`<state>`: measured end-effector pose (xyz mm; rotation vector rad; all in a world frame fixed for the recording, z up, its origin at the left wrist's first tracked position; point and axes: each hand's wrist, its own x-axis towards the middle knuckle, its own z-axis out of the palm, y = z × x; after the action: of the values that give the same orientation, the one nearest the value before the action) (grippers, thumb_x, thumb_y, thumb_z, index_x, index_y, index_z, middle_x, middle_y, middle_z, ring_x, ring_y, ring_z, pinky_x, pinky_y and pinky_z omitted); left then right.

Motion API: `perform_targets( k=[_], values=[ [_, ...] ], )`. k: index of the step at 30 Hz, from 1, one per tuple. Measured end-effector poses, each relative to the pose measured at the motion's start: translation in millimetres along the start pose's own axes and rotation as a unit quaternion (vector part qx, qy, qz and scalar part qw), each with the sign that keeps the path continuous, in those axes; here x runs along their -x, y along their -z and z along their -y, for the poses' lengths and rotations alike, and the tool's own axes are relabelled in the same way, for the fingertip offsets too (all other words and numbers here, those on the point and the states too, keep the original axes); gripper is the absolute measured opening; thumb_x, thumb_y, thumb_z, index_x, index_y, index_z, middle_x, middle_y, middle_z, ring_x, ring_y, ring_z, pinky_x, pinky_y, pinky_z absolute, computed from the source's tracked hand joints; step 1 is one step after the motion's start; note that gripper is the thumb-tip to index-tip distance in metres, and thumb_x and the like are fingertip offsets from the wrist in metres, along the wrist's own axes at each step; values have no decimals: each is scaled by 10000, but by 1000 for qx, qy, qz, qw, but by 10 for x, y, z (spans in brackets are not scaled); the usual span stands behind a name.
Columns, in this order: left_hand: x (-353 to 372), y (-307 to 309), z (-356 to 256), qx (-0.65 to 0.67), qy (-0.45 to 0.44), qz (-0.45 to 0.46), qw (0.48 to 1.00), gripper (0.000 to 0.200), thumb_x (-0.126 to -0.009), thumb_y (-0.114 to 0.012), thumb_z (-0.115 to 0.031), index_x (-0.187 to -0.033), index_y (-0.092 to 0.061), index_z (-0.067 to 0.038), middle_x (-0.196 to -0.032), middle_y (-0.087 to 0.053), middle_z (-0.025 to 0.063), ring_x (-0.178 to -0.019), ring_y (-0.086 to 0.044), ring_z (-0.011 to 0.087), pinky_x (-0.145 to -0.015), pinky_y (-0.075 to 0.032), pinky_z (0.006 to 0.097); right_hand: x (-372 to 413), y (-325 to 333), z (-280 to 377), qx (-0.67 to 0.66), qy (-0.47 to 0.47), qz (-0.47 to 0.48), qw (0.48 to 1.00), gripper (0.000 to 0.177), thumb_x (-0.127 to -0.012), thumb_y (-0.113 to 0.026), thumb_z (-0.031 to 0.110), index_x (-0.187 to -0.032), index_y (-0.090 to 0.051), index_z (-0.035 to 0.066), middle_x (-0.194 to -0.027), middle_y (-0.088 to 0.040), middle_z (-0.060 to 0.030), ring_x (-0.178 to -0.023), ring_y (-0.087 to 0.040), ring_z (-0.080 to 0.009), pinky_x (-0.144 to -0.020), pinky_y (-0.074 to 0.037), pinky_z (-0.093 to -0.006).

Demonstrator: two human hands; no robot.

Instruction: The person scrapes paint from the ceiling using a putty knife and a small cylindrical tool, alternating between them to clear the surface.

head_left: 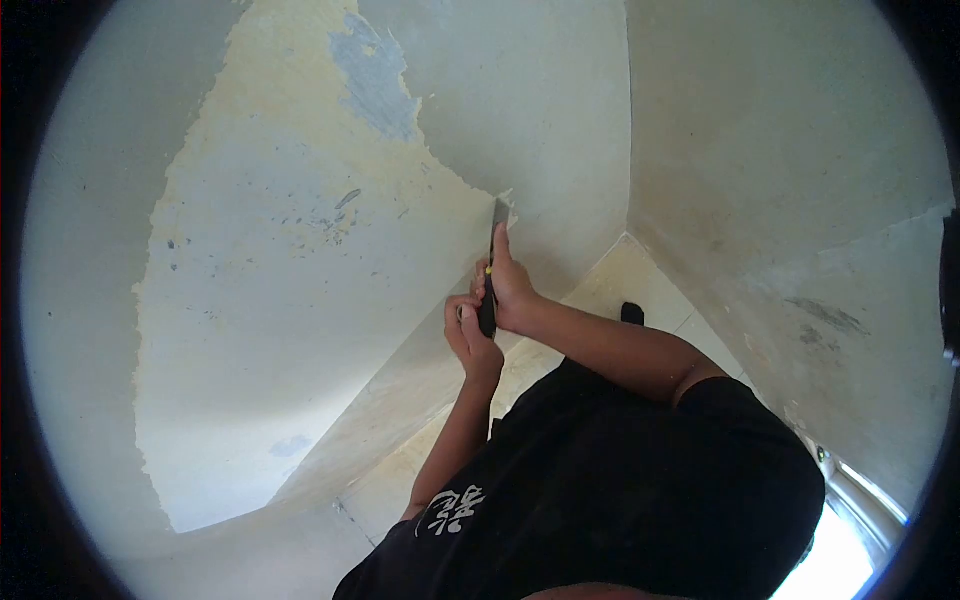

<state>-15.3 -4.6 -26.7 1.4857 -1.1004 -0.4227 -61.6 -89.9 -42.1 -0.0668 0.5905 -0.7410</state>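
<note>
A scraper (pixel 499 212) with a flat metal blade and a black handle meets the wall at the ragged edge of the peeled coating. My left hand (pixel 470 328) is wrapped round the lower end of its handle. Higher up, my right hand (pixel 511 284) grips the tool, with the thumb lying along the blade. A small loose flake stands at the blade's tip. To the left of the tool spreads the bared wall patch (pixel 270 240), yellowish and pale with dark marks, and a grey spot (pixel 375 80) shows near its top.
A wall corner runs down to the right of my hands, and the right wall (pixel 780 150) carries dark scuffs. Below lies a tiled floor (pixel 620 280), where a dark shoe (pixel 632 313) shows. Bright light (pixel 830 555) enters at the lower right.
</note>
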Motion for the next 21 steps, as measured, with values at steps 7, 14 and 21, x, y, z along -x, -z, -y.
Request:
perform_targets(
  k=[7,14,21],
  values=[
    [216,-24,223,90,-8,-64,994,261,-933,-394,-253,-895,-474,-7,-837,-452,50,-796,-460,141,-716,-381,253,57,-9,-74,33,-60,-7,998,682,-861,-388,755,-603,-407,124,-482,-387,-27,-444,-418,-154,-445,-365,-294],
    [84,136,209,56,-47,-3,997,221,-933,-425,-220,-884,-491,-15,-850,-485,49,-786,-477,135,-709,-409,275,133,-103,-89,7,8,-12,1000,680,-881,-376,735,-581,-415,126,-489,-381,-24,-466,-416,-161,-470,-376,-307],
    [17,111,180,78,-7,-2,997,126,-934,-502,-119,-860,-510,-18,-787,-512,24,-720,-447,94,-646,-371,244,39,-72,-21,-23,-13,-12,1000,682,-885,-368,733,-571,-415,129,-485,-388,-30,-465,-419,-166,-472,-376,-310]
  ],
)
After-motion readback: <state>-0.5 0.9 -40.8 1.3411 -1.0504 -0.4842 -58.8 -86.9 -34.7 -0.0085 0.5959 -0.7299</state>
